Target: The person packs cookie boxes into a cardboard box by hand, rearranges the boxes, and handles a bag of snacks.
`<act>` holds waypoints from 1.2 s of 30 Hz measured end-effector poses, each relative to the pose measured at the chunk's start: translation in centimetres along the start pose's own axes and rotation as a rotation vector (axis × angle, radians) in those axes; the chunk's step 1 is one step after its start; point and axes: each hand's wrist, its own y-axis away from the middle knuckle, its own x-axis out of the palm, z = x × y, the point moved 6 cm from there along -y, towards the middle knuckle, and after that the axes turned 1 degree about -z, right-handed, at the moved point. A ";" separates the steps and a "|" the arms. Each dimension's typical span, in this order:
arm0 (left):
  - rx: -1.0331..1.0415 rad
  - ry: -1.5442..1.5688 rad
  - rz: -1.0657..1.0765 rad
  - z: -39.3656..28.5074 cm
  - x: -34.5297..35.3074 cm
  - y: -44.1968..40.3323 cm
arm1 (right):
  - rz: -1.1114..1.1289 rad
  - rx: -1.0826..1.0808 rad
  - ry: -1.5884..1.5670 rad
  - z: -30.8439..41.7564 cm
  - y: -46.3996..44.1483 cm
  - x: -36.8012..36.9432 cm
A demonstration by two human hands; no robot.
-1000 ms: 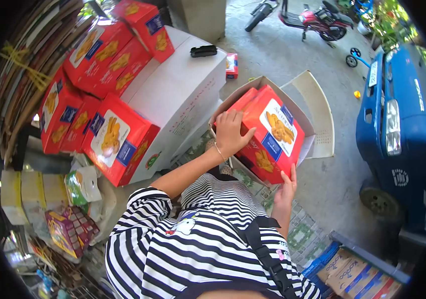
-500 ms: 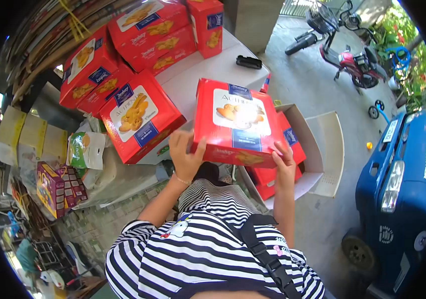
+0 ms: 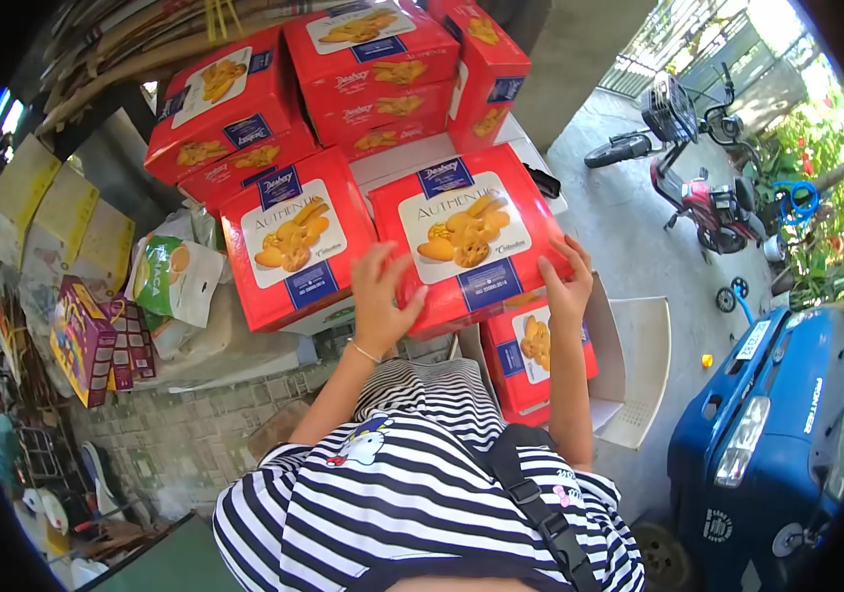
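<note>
Purple printed boxes (image 3: 84, 340) lie at the left, beside a green-and-white pouch (image 3: 177, 281). Next comes a flat red biscuit box (image 3: 289, 232), with more red boxes (image 3: 373, 74) stacked behind it. The left hand (image 3: 381, 298) has its fingers spread apart at the near left corner of the Authentic box (image 3: 466, 222), which is over the white carton's right part (image 3: 387, 168). The right hand (image 3: 568, 279) grips that box's near right corner. Below, an open carton (image 3: 608, 370) contains another red box (image 3: 533, 350). Farther right are a scooter (image 3: 698, 197) and a blue vehicle (image 3: 767, 424).
</note>
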 end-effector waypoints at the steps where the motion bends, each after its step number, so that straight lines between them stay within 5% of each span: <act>1: -0.020 -0.027 -0.008 0.8 -0.4 -0.1 | -0.009 0.072 -0.053 -0.4 0.3 0.2; 2: -0.043 -0.053 -0.014 1.4 -0.7 -0.1 | 0.003 0.072 -0.051 -0.8 0.3 0.5; 6: 0.185 -0.179 0.558 -0.1 0.9 1.4 | -0.066 0.160 -0.103 -2.2 -0.1 1.4; 13: 0.122 -0.145 0.387 1.6 0.2 1.3 | -0.056 0.072 0.013 -0.7 -1.7 4.1; 32: 0.015 -0.161 0.391 7.2 0.1 -1.3 | 0.091 0.112 -0.127 -5.8 -3.4 11.5; 36: -0.049 -0.311 0.368 8.8 1.2 -3.0 | 0.200 -0.072 0.026 -5.7 -3.6 14.1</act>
